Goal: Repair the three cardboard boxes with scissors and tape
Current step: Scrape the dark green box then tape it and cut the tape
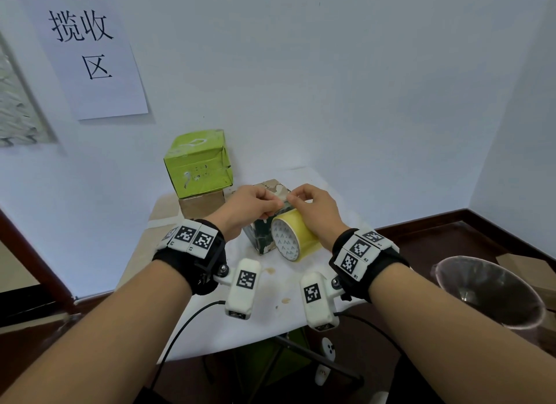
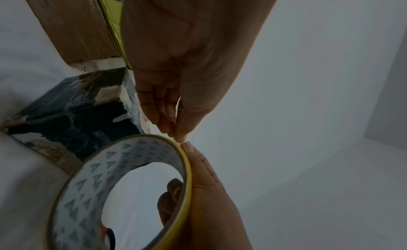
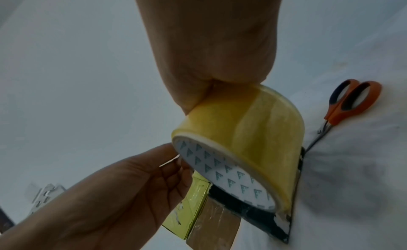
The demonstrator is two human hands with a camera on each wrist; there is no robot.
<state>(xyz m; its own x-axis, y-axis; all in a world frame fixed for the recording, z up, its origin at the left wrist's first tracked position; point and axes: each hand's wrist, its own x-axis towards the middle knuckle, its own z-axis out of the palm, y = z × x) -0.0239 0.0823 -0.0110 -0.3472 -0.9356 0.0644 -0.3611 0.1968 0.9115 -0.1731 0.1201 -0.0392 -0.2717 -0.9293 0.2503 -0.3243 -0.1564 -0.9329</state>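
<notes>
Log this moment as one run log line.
right hand: holds tape roll | left hand: pinches tape end | scissors: on table, untouched

The yellow tape roll (image 1: 296,236) with its white, triangle-printed core is held tilted just in front of the dark, torn cardboard box (image 1: 261,238), which stands upright on the counter (image 1: 270,307). Behind and to the left of that dark box, a scuffed green box (image 1: 198,163) sits on top of a plain brown box (image 1: 202,205). Orange-handled scissors (image 3: 343,110) lie flat, closed, tips against the dark box.
</notes>
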